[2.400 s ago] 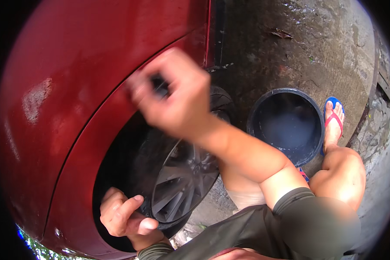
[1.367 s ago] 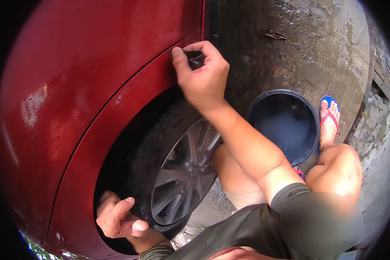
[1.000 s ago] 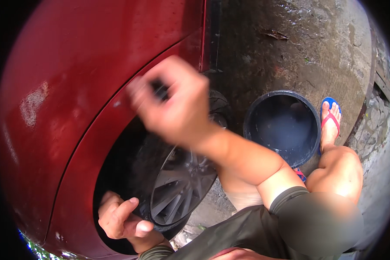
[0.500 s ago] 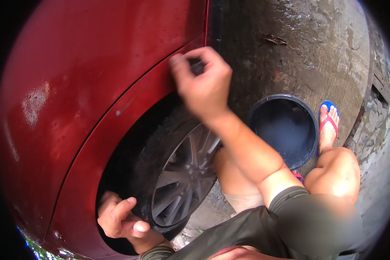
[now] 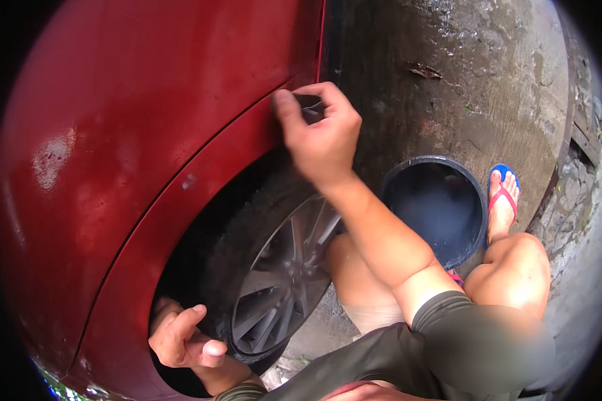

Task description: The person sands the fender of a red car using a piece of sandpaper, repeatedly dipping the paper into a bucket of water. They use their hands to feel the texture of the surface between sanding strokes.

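Right hand point(image 5: 321, 137) pinches a small dark pad point(image 5: 309, 109) against the red fender point(image 5: 180, 134); left hand point(image 5: 180, 337), fingers curled, braces on the wheel arch point(image 5: 124, 294) for balance.

Wet, stained concrete ground point(image 5: 488, 93) fills the upper right, darkened in patches and streaked with dirt, with a small scrap of debris point(image 5: 423, 69) lying on it up and to the right of the fingers. Further right, along the rim, runs a rough edge of broken stone and rubble point(image 5: 575, 180). Daylight is soft and even, with dull sheen on the damp surface. A sliver of green point(image 5: 50, 386) shows at the lower left edge.
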`<state>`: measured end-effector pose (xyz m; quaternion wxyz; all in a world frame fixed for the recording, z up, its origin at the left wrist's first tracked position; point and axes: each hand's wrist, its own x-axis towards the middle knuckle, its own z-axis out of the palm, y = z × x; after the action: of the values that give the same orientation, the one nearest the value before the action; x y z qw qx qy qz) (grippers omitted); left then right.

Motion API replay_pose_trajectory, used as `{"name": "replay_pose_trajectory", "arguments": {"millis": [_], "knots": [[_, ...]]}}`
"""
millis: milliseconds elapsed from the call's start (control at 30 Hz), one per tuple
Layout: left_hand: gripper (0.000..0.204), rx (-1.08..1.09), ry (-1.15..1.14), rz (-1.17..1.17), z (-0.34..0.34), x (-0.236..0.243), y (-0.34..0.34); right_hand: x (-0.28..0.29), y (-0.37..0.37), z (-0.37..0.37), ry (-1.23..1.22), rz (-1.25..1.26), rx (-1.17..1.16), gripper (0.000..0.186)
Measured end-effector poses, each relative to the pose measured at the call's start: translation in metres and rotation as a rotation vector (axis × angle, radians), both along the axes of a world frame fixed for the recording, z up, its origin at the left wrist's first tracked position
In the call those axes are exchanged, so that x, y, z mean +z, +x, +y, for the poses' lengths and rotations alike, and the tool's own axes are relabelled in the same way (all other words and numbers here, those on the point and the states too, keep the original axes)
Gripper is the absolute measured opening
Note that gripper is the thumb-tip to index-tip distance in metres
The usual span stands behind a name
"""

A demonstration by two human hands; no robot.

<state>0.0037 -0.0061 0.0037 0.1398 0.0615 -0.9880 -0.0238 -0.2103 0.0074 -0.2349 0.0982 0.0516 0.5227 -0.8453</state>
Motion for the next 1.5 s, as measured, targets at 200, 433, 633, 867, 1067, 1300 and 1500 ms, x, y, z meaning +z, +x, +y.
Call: {"name": "replay_pose_trajectory", "arguments": {"millis": [200, 433, 633, 867, 1067, 1300, 1500], "knots": [[0.072, 0.096, -0.028, -0.022, 0.002, -0.001, 0.005, 0.046, 0.033, 0.016, -0.108, 0.437, -0.01, 0.014], [0.067, 0.017, 0.006, -0.076, 0.007, 0.001, -0.006, 0.063, 0.039, 0.015, -0.197, 0.492, -0.005, 0.016], [0.069, -0.027, 0.042, -0.058, 0.005, -0.004, -0.01, 0.003, 0.011, -0.006, 0.019, 0.243, -0.159, 0.013], [0.071, 0.05, 0.02, -0.034, 0.012, -0.005, -0.012, 0.0, 0.003, 0.005, -0.041, -0.079, 0.073, 0.017], [0.073, 0.055, -0.001, -0.053, -0.001, 0.0, 0.004, 0.037, 0.03, 0.0, -0.122, 0.338, -0.076, 0.015], [0.073, 0.049, -0.036, -0.042, 0.001, -0.003, 0.001, 0.06, 0.037, 0.014, -0.19, 0.392, 0.086, 0.014], [0.076, 0.05, -0.03, -0.024, 0.006, 0.001, -0.001, -0.005, 0.007, -0.003, 0.019, 0.079, -0.082, 0.017]]}}
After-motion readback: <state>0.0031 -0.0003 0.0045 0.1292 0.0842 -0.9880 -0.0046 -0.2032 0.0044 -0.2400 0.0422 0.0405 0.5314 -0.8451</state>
